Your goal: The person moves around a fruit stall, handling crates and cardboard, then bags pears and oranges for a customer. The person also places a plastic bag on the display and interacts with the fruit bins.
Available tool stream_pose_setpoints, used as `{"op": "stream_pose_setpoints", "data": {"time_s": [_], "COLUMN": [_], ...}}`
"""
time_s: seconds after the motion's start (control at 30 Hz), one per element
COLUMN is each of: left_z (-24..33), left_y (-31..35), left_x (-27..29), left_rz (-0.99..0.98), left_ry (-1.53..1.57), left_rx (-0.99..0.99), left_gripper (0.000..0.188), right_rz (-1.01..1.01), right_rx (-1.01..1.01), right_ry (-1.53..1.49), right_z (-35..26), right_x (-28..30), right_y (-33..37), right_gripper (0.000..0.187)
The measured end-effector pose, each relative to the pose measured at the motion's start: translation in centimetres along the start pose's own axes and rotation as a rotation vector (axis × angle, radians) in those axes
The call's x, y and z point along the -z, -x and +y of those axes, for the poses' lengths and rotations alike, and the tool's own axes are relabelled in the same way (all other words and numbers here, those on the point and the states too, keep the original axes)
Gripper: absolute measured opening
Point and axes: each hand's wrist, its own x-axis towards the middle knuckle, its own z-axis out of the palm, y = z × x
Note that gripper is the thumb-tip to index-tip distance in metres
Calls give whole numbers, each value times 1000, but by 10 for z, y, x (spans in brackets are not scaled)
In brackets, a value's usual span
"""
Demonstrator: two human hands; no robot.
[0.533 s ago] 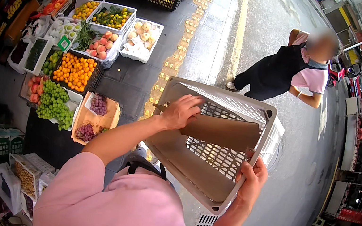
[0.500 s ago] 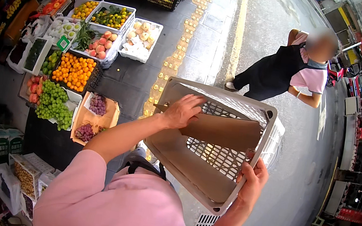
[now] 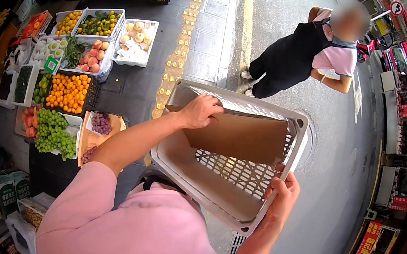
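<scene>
A light grey plastic crate (image 3: 216,212) with a slotted floor is held in front of me, tilted. Inside it, a brown cardboard sheet (image 3: 239,137) stands aslant near the far long wall, and my left hand (image 3: 201,111) has its fingers bent over the sheet's upper edge. Another brown piece of cardboard (image 3: 220,188) lies along the near long wall. My right hand (image 3: 284,191) grips the crate's right short rim, its fingers inside and the thumb along the edge.
To the left stand crates of fruit: green grapes (image 3: 56,133), oranges (image 3: 67,92), peaches (image 3: 93,56) and a white crate of pale wrapped fruit (image 3: 135,43). A person in a dark apron (image 3: 293,56) stands on the road ahead. A yellow tactile strip (image 3: 175,63) runs along the pavement.
My left hand has shifted the cardboard sheet toward the far wall, and more of its face shows. The right hand keeps its grip on the crate. The whole view has shifted slightly.
</scene>
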Motion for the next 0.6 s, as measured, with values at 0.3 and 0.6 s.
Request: {"op": "stream_pose_setpoints", "data": {"time_s": [0.3, 0.6], "left_z": [47, 197], "left_y": [-54, -178], "left_x": [-81, -129], "left_rz": [-97, 61], "left_ry": [131, 32], "left_rx": [-11, -355], "left_gripper": [17, 22], "right_rz": [286, 614], "right_rx": [-149, -222], "right_ry": [-37, -325], "right_z": [77, 188], "right_x": [86, 265], "right_y": [-21, -23], "right_gripper": [19, 47]}}
